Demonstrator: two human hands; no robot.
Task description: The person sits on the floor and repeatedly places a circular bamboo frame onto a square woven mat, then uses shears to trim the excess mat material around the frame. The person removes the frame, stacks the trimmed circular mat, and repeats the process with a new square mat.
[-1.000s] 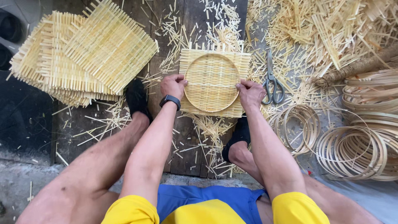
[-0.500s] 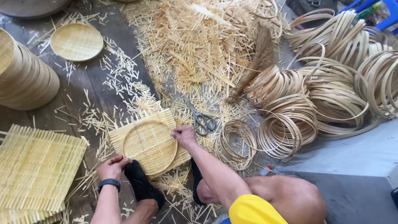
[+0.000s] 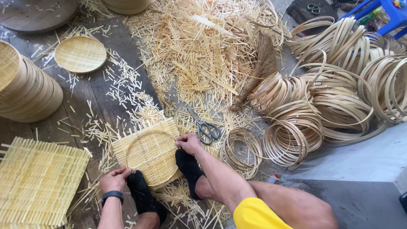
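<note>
A square woven bamboo mat (image 3: 149, 148) lies on the dark floor with a round bamboo hoop pressed into it. My left hand (image 3: 114, 179), with a black watch on the wrist, grips the mat's near left edge. My right hand (image 3: 189, 143) pinches the hoop's rim at the mat's right edge. Both my feet in black socks (image 3: 186, 169) press on the mat's near side. A pair of scissors (image 3: 206, 127) lies just beyond my right hand.
Stacked woven mats (image 3: 38, 182) lie at the left. A finished round tray (image 3: 80, 54) and a stack of trays (image 3: 25, 87) sit at the far left. Coils of bamboo hoops (image 3: 330, 97) fill the right, beside a small broom (image 3: 258, 68) and a heap of bamboo offcuts (image 3: 199, 46).
The camera has swung right and up, from the mat pile toward the hoops and offcuts. Both hands stay on the mat and hoop throughout.
</note>
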